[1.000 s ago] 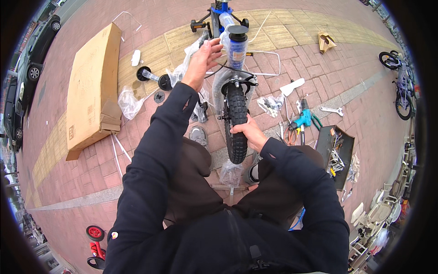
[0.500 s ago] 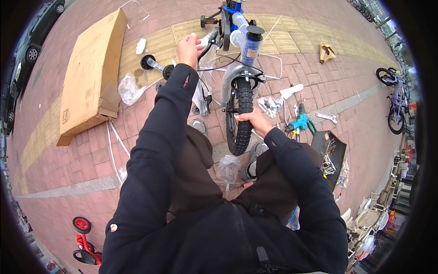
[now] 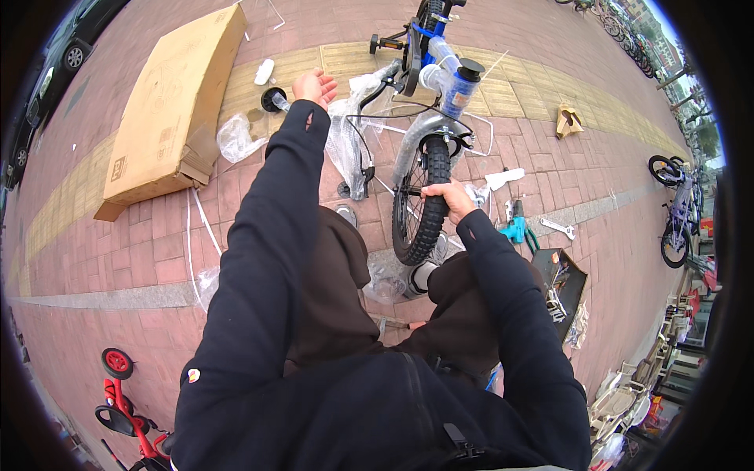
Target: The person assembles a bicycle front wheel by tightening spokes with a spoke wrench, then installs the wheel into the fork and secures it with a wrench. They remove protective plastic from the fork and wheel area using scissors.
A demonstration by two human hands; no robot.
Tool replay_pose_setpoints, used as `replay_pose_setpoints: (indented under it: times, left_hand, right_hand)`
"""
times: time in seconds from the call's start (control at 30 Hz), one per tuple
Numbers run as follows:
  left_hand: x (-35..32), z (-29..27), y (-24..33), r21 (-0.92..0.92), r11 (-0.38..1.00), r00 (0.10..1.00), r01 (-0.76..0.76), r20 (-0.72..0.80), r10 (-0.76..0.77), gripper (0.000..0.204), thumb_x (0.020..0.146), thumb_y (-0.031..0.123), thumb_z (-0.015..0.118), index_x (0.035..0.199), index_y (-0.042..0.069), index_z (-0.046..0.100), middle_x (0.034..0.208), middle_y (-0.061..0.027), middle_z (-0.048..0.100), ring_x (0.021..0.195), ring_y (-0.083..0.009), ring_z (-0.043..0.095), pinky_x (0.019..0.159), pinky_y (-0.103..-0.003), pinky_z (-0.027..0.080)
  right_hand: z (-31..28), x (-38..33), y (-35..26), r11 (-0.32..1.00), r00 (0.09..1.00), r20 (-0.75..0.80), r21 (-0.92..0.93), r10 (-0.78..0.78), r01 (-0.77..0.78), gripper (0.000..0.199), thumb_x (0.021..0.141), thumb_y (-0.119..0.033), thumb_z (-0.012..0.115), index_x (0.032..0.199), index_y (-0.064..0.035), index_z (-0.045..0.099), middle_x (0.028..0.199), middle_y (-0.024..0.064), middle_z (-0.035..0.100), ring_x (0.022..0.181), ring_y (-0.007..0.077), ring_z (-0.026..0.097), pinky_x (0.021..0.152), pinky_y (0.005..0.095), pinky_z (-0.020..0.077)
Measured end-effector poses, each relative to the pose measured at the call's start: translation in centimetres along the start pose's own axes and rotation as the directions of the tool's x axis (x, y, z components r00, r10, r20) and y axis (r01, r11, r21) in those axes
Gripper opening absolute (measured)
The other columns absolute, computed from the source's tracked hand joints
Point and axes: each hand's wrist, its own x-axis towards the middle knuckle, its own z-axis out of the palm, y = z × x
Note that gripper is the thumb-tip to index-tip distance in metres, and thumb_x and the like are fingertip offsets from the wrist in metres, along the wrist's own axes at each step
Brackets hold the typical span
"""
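A small blue bicycle tilts in front of me, its frame partly in bubble wrap. My right hand (image 3: 452,198) is closed on the knobby tyre of its front wheel (image 3: 426,231), with the thumb toward the spokes. Farther left, my left hand (image 3: 316,88) is open in the air, fingers stretched out and holding nothing. Close to it are the bubble-wrapped handlebar (image 3: 351,129), with a black brake lever and cables, and a stabiliser wheel (image 3: 274,99) on the ground. A clear blue bottle with a black cap (image 3: 462,90) sits on the frame above the front wheel.
A large cardboard box (image 3: 169,102) lies at the left. To the right are a teal power drill (image 3: 514,228), a wrench (image 3: 558,228) and a black toolbox (image 3: 569,286) of tools. Plastic wrapping (image 3: 237,139) lies on the paving. A red children's ride-on (image 3: 126,400) stands at the lower left.
My left hand has come away from the handlebar side, and its fingers have spread. The right hand stays on the tyre. The whole view has shifted, with the bicycle now slightly farther right.
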Motion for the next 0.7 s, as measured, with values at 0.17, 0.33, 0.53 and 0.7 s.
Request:
replay_pose_setpoints:
  times: [0.17,0.33,0.53,0.7]
  left_hand:
    - [8.3,-4.8,-3.5,0.794,0.607,0.995,-0.024,0.077,-0.062,0.026,0.084,0.023,0.053,0.105,0.008,0.057,0.086,-0.0064,0.059,0.066,-0.0166,0.055,0.056,-0.031,0.045]
    - [13.3,-8.1,-12.0,0.939,0.343,0.963,-0.029,0.118,-0.242,0.033,0.077,0.035,0.064,0.094,0.006,0.061,0.078,-0.0054,0.058,0.059,-0.0166,0.053,0.050,-0.033,0.043]
    - [14.3,-9.3,-21.1,0.926,0.168,0.940,-0.337,0.340,0.013,0.087,0.062,0.047,0.075,0.119,-0.007,0.037,0.100,-0.0305,0.058,0.092,-0.0385,0.060,0.079,-0.039,0.048]
    - [16.4,-11.6,-24.0,0.899,-0.097,0.900,-0.428,0.433,0.043,0.025,0.076,0.020,0.057,0.079,-0.004,0.062,0.079,-0.0235,0.063,0.079,-0.0374,0.062,0.070,-0.043,0.048]
  right_hand:
    - [0.3,-0.6,-0.7,0.998,0.997,0.072,-0.045,0.038,-0.035,0.022,0.067,-0.006,0.066,0.086,-0.0002,0.058,0.074,0.0051,0.059,0.064,0.0151,0.057,0.062,0.0274,0.0468]
    - [0.7,-1.4,-1.0,0.998,0.998,0.067,-0.059,-0.002,0.006,0.029,0.066,-0.008,0.069,0.089,-0.0023,0.052,0.075,0.0033,0.058,0.067,0.0121,0.056,0.064,0.0270,0.0465]
    - [0.9,-1.9,-0.9,0.999,0.999,0.026,-0.019,0.029,-0.029,0.025,0.067,-0.011,0.070,0.088,-0.0032,0.058,0.081,0.0024,0.060,0.073,0.0108,0.056,0.069,0.0251,0.0440]
    - [1.3,-2.0,-0.9,1.000,1.000,-0.009,-0.026,0.006,-0.007,0.024,0.068,-0.011,0.070,0.087,-0.0037,0.058,0.079,0.0012,0.059,0.071,0.0094,0.055,0.068,0.0244,0.0429]
